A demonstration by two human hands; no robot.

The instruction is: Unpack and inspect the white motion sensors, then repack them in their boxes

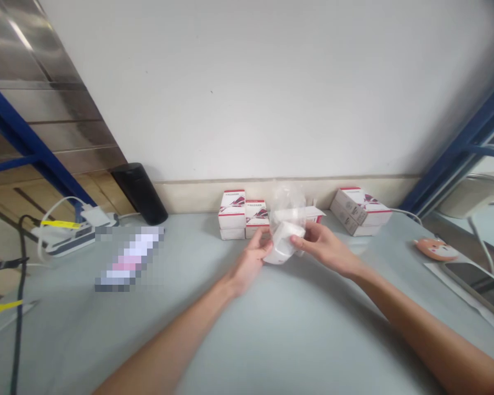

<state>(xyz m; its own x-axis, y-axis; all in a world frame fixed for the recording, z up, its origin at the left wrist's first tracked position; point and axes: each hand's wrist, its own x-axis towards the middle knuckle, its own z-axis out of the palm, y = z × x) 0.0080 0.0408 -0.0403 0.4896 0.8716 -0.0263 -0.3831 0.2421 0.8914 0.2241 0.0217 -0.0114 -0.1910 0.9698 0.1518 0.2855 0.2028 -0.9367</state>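
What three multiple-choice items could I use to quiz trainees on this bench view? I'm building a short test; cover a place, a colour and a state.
1. Where does the black cylinder stand?
A. far left by the wall
B. at the right edge
C. between the arms

2. What colours mark the small boxes?
A. green and yellow
B. white and red
C. all black

3. How is the white item in clear wrap held?
A. lying alone
B. by one hand
C. by both hands

Answers:
1 A, it stands near the power strip.
2 B, red bands on white.
3 C, left hand and right hand both grip it.
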